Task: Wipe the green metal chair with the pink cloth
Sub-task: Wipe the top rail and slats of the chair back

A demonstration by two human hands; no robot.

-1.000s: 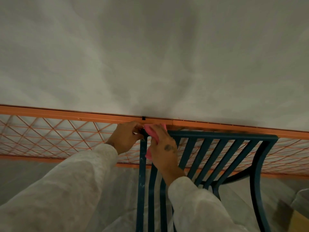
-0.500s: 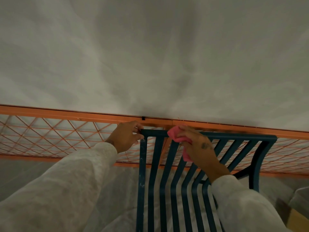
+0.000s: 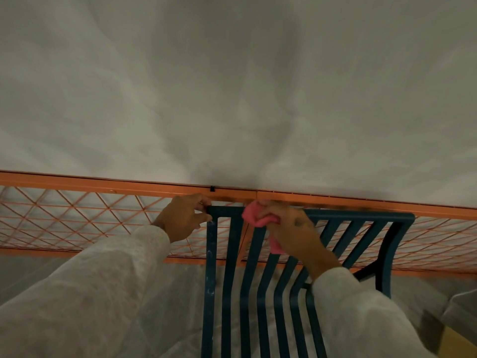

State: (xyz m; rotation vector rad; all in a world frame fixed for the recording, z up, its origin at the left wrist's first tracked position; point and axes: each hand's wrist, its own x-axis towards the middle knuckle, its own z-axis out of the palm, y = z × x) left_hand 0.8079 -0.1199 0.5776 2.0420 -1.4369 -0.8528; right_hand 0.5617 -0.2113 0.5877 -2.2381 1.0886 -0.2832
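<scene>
**Pink cloth on chair's top rail, both hands on chair**

Green metal chair (image 3: 361, 218) is seen from above and behind, low centre-right in the head view. It has a slatted back, and its top rail runs just in front of the orange mesh panel (image 3: 77, 218). I cannot tell whether rail and panel touch.

Left hand (image 3: 184, 219) grips the chair's top left corner, fingers curled over the rail end and thumb under it.

Right hand (image 3: 294, 232) holds the pink cloth (image 3: 254, 218) bunched in its curled fingers and presses it on the top rail. That spot is left of the rail's middle, about above the second and third slats. Part of the cloth hangs below the palm, in front of the slats. The two hands are near each other, not touching.

Both arms wear white sleeves (image 3: 90, 293). There are whitish specks on the chair's left upright.

A pale sheet (image 3: 232, 86) fills the upper view behind the panel, and similar pale covering lies under the chair. A tan corner (image 3: 460, 343) sits at bottom right; I can't tell what it is.
</scene>
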